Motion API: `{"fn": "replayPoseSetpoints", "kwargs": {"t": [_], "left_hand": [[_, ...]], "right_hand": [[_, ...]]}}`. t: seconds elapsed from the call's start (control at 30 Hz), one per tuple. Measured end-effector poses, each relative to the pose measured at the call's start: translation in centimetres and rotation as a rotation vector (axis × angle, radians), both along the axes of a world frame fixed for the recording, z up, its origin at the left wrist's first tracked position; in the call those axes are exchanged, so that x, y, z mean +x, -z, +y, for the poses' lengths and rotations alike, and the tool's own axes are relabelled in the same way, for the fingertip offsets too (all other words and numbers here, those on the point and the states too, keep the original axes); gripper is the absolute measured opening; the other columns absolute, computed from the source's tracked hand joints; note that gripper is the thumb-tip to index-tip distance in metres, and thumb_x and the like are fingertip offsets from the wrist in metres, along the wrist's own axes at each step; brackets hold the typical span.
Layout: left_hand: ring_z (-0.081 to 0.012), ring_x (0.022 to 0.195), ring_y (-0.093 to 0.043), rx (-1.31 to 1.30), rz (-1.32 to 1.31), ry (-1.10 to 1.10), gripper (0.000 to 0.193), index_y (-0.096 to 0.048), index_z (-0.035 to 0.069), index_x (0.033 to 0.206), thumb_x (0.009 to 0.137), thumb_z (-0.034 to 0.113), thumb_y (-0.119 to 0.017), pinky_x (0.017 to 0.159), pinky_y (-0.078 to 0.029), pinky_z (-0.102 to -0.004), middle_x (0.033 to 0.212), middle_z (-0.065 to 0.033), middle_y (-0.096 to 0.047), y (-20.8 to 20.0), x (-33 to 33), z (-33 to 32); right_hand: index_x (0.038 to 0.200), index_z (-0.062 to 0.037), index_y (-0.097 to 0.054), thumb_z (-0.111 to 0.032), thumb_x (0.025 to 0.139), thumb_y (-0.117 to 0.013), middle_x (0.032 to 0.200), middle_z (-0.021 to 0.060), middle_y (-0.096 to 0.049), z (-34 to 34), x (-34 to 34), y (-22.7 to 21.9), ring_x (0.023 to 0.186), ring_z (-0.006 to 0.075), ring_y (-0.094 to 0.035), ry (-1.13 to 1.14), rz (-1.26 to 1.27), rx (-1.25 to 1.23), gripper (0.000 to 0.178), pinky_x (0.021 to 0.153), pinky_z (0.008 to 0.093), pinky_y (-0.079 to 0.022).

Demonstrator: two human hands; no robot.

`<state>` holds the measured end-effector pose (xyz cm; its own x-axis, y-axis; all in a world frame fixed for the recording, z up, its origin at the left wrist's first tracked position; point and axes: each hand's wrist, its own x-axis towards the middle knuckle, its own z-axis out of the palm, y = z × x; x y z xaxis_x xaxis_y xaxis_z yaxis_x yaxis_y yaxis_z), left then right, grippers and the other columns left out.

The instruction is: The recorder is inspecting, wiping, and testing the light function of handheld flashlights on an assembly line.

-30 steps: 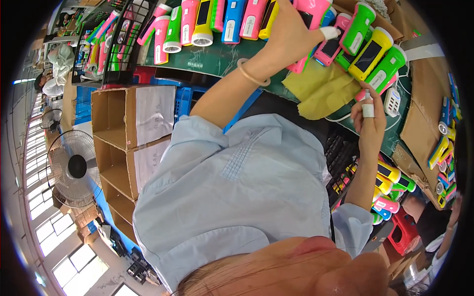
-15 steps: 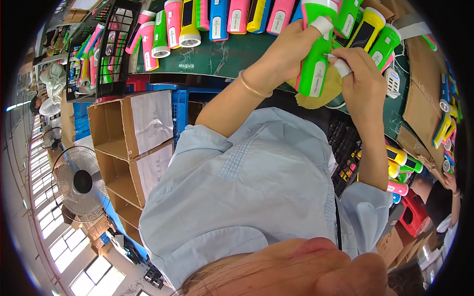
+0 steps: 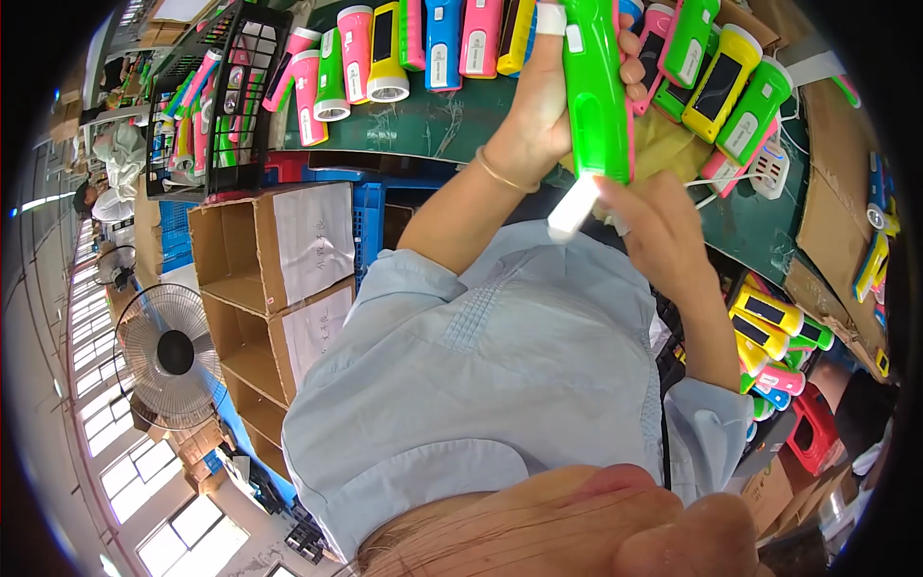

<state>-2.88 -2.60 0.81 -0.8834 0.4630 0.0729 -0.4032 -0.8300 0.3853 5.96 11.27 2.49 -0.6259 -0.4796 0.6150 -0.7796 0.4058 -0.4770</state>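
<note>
My left hand (image 3: 543, 111) is wrapped round a green flashlight (image 3: 598, 91) with a pink edge, and white tape covers its thumb. The flashlight is upright in view, its top cut off by the upper edge. A bright white strip (image 3: 574, 207) juts out at a slant from its lower end. At the base of that strip is my right hand (image 3: 663, 226), fingers curled in and touching it; the thumb is hard to make out. A yellow cloth-like piece (image 3: 668, 144) lies on the table behind the hands.
Flashlights in several colours line the green table (image 3: 413, 135), with more at the right, such as a yellow one (image 3: 723, 82). A white power strip (image 3: 769, 165) lies there. Left are a black crate (image 3: 245, 96), cardboard cubbies (image 3: 231, 250) and a fan (image 3: 175, 352). Flashlights (image 3: 769, 317) fill the lower right.
The flashlight has moved slightly left and been turned, now showing a green recess. The bright white strip now shows at its lower end. My right hand has moved down from the flashlight's side to that end.
</note>
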Motion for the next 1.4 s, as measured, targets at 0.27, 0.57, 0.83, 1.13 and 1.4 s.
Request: {"fn": "replayPoseSetpoints", "kwargs": {"t": [0.27, 0.57, 0.83, 1.13, 1.4], "left_hand": [[-0.0139, 0.069, -0.045, 0.244, -0.129, 0.029, 0.057, -0.044, 0.005, 0.106, 0.082, 0.057, -0.045, 0.065, -0.042, -0.0259, 0.084, -0.0021, -0.047, 2.3, 1.0, 0.7], [-0.0191, 0.076, -0.058, -0.369, 0.192, -0.246, 0.057, -0.042, 0.003, 0.109, 0.086, 0.055, -0.039, 0.066, -0.051, -0.0315, 0.087, -0.0116, -0.056, 0.8, 0.8, 0.2], [-0.0187, 0.065, -0.058, -0.591, 0.216, -0.112, 0.022, -0.048, 0.001, 0.098, 0.081, 0.013, -0.056, 0.059, -0.05, -0.0317, 0.083, -0.0103, -0.055, 0.9, 1.5, -0.8], [-0.0184, 0.078, -0.06, -0.84, 0.374, -0.168, 0.036, -0.04, 0.0, 0.112, 0.08, 0.007, -0.057, 0.07, -0.05, -0.0302, 0.092, -0.0114, -0.056, 1.8, 2.1, -0.4], [-0.0209, 0.092, -0.054, -1.138, 0.562, -0.127, 0.07, -0.035, -0.002, 0.119, 0.063, 0.018, -0.072, 0.08, -0.045, -0.0316, 0.101, -0.0117, -0.053, 0.9, 2.3, -1.0]], "right_hand": [[0.098, -0.0048, -0.057, -0.01, 0.05, -0.071, 0.075, 0.0052, -0.05, -0.2, -0.4, 1.8, 0.062, 0.0201, -0.048, 0.073, 0.17, 0.017, 0.05, 0.051, 0.0311, -0.037], [0.1, 0.0026, -0.048, -0.023, 0.076, -0.067, 0.083, 0.0088, -0.055, -0.3, -2.5, 4.3, 0.068, 0.0149, -0.051, 0.139, -0.862, -0.591, 0.04, 0.061, 0.025, -0.042], [0.092, 0.0017, -0.06, -0.018, 0.089, -0.049, 0.071, -0.0003, -0.055, 3.6, -1.7, 3.0, 0.064, 0.0092, -0.047, 0.275, -1.116, -0.525, 0.023, 0.059, 0.0199, -0.036], [0.08, -0.0001, -0.057, -0.019, 0.089, -0.049, 0.069, 0.0012, -0.055, 3.0, -1.3, 1.5, 0.065, 0.0067, -0.047, 0.325, -0.613, -0.318, 0.022, 0.06, 0.0199, -0.036], [0.077, 0.0013, -0.056, -0.018, 0.087, -0.052, 0.064, 0.0003, -0.052, 3.1, -2.9, -0.1, 0.06, 0.006, -0.044, 0.162, -0.67, -0.301, 0.022, 0.054, 0.0206, -0.034]]}}
